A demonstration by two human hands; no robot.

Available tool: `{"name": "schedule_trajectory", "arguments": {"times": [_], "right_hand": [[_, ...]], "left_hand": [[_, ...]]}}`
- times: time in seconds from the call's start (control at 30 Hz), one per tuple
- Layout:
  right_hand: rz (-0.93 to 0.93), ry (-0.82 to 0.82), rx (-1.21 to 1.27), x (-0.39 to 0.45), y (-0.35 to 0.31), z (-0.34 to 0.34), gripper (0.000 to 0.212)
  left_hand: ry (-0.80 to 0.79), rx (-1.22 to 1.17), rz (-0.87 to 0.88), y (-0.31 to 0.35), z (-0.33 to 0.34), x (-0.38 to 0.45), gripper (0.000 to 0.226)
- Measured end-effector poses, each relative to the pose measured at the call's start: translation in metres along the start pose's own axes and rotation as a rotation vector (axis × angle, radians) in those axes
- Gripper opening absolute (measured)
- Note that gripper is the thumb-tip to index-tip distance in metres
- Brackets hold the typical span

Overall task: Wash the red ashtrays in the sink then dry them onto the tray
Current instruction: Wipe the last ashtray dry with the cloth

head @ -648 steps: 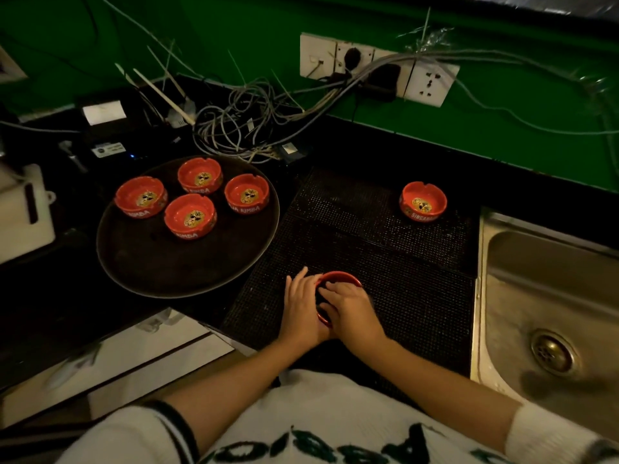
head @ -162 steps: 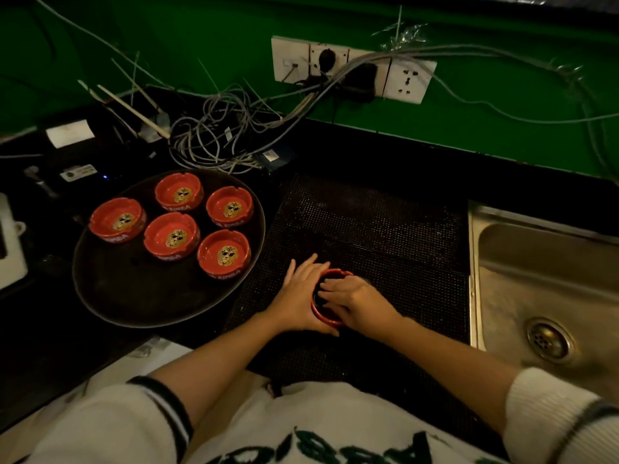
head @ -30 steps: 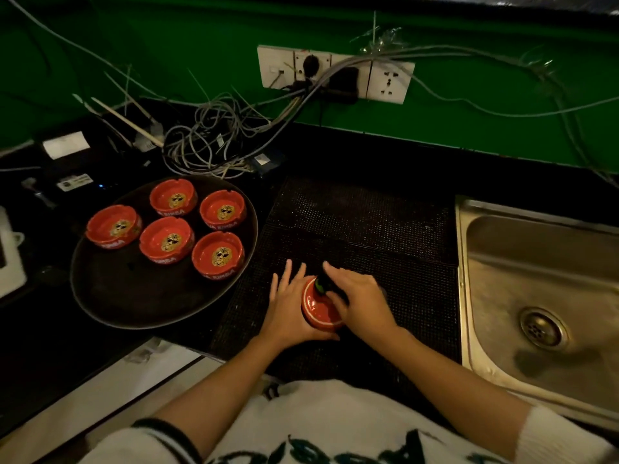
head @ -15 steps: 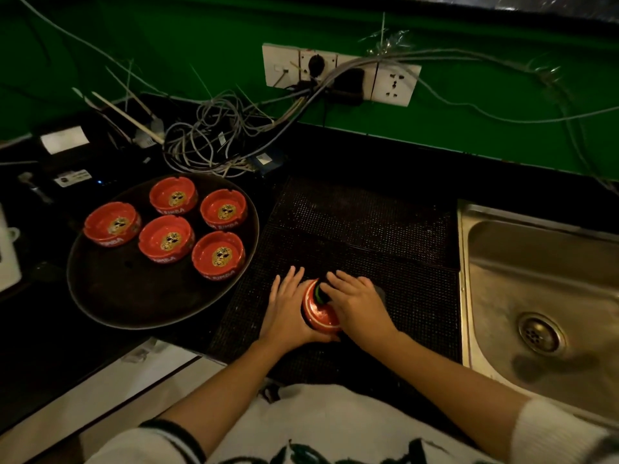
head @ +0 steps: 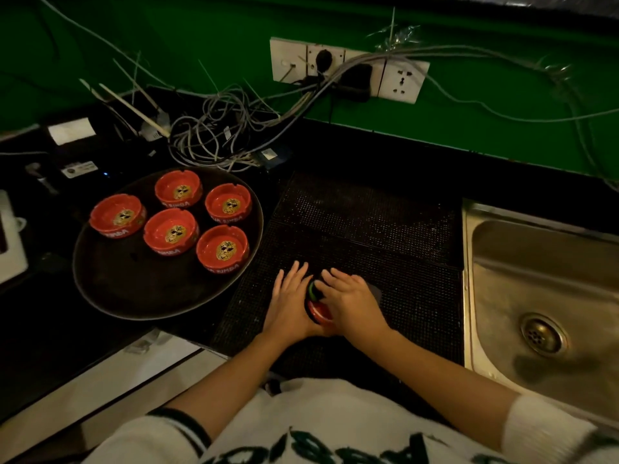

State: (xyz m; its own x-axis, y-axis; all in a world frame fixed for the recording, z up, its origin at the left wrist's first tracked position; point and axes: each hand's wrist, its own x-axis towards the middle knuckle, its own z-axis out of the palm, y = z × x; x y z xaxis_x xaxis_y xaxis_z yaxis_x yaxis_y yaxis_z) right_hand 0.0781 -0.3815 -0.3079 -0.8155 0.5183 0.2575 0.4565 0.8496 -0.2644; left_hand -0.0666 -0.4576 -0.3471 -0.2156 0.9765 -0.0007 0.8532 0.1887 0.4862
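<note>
Left hand (head: 288,308) and right hand (head: 352,304) clamp red ashtray (head: 319,312) on black mat (head: 385,229); tray (head: 134,289) left, sink (head: 522,262) right.

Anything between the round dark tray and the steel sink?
Head view: black dotted mat, with both hands holding a red ashtray on it.

Black dotted mat (head: 368,229) on counter; tangled cables (head: 214,135) below white wall sockets (head: 348,70); green wall (head: 201,35).
</note>
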Motion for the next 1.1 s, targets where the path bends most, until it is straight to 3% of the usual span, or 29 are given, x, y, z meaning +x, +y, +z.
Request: {"name": "schedule_trajectory", "arguments": {"times": [0.2,0.33,0.47,0.6,0.73,0.83,1.0,1.1], "right_hand": [[-0.174,-0.058,0.139,-0.058,0.026,-0.016,0.036],[-0.074,-0.022,0.033,-0.037,0.044,-0.028,0.028],[0.055,0.023,-0.041,0.001,0.011,-0.007,0.039],[-0.042,0.030,0.113,-0.018,-0.014,0.006,0.041],[-0.176,-0.031,0.145,-0.055,0.022,-0.011,0.041],[-0.082,0.005,0.068,-0.044,0.042,-0.021,0.039],[0.038,0.027,-0.024,0.001,0.010,-0.007,0.040],[-0.056,0.017,0.087,-0.010,-0.004,0.003,0.038]], "left_hand": [[0.008,-0.019,0.015,-0.001,0.000,0.000,0.117],[0.007,-0.016,-0.004,0.002,-0.003,-0.001,0.130],[-0.006,0.005,-0.002,0.005,-0.003,0.000,0.127],[0.041,-0.066,0.013,-0.002,0.000,-0.001,0.109],[-0.003,0.019,0.013,0.002,-0.001,0.000,0.121],[-0.007,-0.002,-0.008,0.005,-0.002,-0.001,0.131],[-0.020,0.021,-0.012,0.006,-0.004,-0.001,0.131],[-0.009,0.013,0.006,0.001,-0.001,-0.001,0.123]]}}
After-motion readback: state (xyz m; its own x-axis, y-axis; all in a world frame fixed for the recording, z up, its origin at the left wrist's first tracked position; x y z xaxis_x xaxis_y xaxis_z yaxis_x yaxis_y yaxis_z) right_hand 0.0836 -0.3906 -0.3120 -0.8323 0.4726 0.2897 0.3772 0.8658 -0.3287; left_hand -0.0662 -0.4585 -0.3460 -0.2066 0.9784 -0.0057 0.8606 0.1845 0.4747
